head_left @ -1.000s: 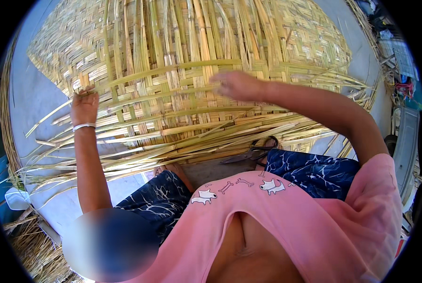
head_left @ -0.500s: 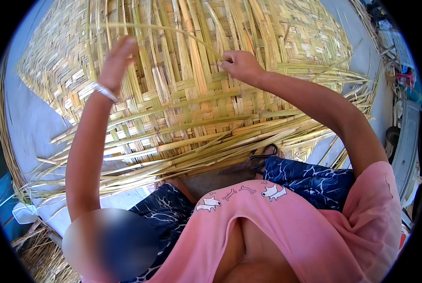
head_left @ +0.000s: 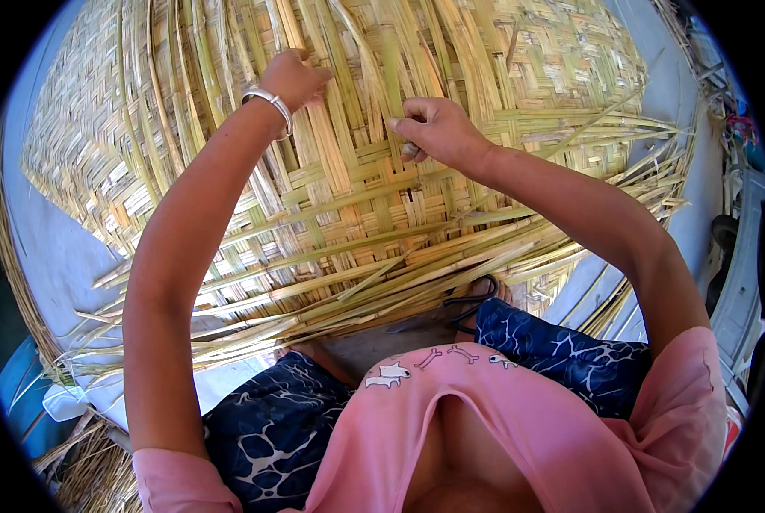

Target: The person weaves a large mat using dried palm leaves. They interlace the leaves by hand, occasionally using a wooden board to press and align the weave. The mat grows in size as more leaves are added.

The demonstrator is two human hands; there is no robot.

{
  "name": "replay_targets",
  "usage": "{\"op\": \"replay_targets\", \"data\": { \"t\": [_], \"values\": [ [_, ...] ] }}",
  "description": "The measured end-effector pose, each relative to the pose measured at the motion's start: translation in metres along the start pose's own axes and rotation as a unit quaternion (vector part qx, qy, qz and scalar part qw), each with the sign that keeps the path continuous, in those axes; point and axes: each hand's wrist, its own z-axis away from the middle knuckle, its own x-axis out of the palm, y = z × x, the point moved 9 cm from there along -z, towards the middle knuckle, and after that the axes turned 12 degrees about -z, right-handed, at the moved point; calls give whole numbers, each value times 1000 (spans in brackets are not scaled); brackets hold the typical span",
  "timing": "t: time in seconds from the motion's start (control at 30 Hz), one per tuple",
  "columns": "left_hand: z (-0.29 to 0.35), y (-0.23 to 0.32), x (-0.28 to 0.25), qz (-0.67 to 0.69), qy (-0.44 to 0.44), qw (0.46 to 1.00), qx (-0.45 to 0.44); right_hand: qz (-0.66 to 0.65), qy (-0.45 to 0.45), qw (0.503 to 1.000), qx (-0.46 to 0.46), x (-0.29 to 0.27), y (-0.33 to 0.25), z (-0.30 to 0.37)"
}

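A large mat woven from flat reed strips (head_left: 348, 192) spreads before me, its long loose strips running away toward the far edge. Over these loose strips, left of the mat's middle, my left hand (head_left: 297, 79) bends down with its fingers curled and closed on some of them. To its right, my right hand (head_left: 440, 135) hovers just above the woven part, thumb and forefinger pinched together. A blurred green reed strip (head_left: 391, 64) runs away from this pinch toward the far side. The curled fingertips of my left hand are partly hidden.
Loose reed ends (head_left: 382, 291) stick out along the mat's near edge, close to my knees. A dark looped thing (head_left: 472, 299) lies beside my foot. More dry reeds (head_left: 91, 474) are heaped at lower left, near a blue object (head_left: 19, 385). Clutter stands at far right.
My left hand has moved right and come down from its raised, blurred position onto the strips. The strip at my right hand, earlier arching leftward, now points away from me.
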Motion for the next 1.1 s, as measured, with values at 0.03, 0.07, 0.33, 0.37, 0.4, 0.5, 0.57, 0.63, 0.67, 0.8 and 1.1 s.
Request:
{"op": "replay_targets", "data": {
  "t": [0.03, 0.07, 0.33, 0.37, 0.4, 0.5, 0.57, 0.63, 0.67, 0.8, 1.1],
  "values": [
    [-3, -1, 0, -6, 17, 999, 35, 1, -6, 1000, -6, 1, 0, -1],
    [-1, -2, 5, -9, -4, 1000, 11, 2, -9, 1000, -11, 0, 0, -1],
    [16, 5, 28, -92, -63, 992, -64, 11, -16, 999, -31, 1, -8, 3],
    [15, 2, 32, -93, -87, 989, -76, 15, -17, 999, -36, 1, -10, 4],
    [15, 1, 35, -66, -107, 989, -78, 15, -17, 999, -39, 0, -9, 4],
    [18, -6, 37, 5, -117, 990, -74, 26, -23, 999, -39, 2, -8, 3],
    [20, -10, 34, 34, -61, 996, -59, 47, -30, 998, -24, 3, -6, -1],
    [31, -3, 30, 27, -37, 998, -36, 32, -24, 999, -15, 3, 0, -9],
    [36, 3, 25, 23, -23, 999, -23, 24, -21, 999, -12, 5, 3, -14],
    [29, -15, 30, 21, 8, 998, -50, 47, -9, 998, -43, 16, 9, -34],
    [56, -10, 44, 251, -187, 949, -18, 310, -77, 920, -226, 40, 7, -33]
  ]
}}
